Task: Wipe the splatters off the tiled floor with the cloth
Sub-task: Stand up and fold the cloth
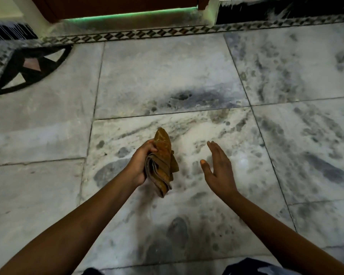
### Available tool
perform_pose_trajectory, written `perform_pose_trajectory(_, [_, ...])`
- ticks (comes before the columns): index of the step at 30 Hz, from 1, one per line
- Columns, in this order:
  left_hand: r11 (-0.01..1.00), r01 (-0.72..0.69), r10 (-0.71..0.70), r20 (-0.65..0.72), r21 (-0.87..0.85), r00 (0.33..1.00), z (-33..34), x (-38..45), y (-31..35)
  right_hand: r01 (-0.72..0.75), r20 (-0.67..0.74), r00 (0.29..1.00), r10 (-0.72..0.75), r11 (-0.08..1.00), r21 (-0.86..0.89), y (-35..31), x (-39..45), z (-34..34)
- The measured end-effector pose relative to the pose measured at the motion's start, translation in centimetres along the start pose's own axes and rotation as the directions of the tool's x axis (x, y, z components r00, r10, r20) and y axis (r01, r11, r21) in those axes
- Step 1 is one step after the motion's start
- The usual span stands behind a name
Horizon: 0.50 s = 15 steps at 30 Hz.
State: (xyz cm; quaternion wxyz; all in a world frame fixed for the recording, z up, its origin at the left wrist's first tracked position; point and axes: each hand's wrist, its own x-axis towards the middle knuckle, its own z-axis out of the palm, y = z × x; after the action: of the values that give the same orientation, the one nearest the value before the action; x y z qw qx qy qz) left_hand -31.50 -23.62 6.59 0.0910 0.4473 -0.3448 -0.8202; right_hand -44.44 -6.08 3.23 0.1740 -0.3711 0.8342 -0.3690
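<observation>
A folded brown-orange cloth (163,161) hangs above the grey marble tiled floor (167,76), and my left hand (140,162) is shut on its left side. My right hand (218,169) is held flat and open to the right of the cloth, apart from it, fingers pointing away from me. Whitish splatters and smears (203,132) cover the tiles under and beyond both hands, with dark wet patches (187,96) further ahead.
A patterned mosaic border strip (139,34) runs along the far edge of the tiles. Behind it stands a brown door (115,6) with green light under it. A black inlaid floor motif (28,66) lies at the far left. Dark clothing (252,267) shows at the bottom.
</observation>
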Motion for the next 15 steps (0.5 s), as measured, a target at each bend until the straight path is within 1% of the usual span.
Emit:
perform_pose_trajectory(5, [0.999,0.023,-0.025,-0.075,-0.028,0.997,1.0,2.6,3.9,-0.020,0.014,1.000,0.020,1.000,-0.005,-2.3,4.0,-0.6])
perform_pose_trajectory(8, [0.994,0.046,-0.055,-0.082,-0.102,0.995,1.8,2.1,6.2,-0.062,0.013,0.998,0.062,0.998,0.021,-5.5,5.3,-1.6])
perform_pose_trajectory(11, [0.984,0.087,-0.102,-0.090,-0.157,0.991,2.7,-0.3,8.7,-0.082,0.016,0.997,0.081,0.996,0.048,-9.6,5.4,-3.4])
perform_pose_trajectory(15, [0.975,0.121,-0.137,-0.077,-0.187,0.988,5.5,-7.0,13.2,-0.108,0.054,0.993,0.103,0.990,0.088,-16.7,4.3,-7.9])
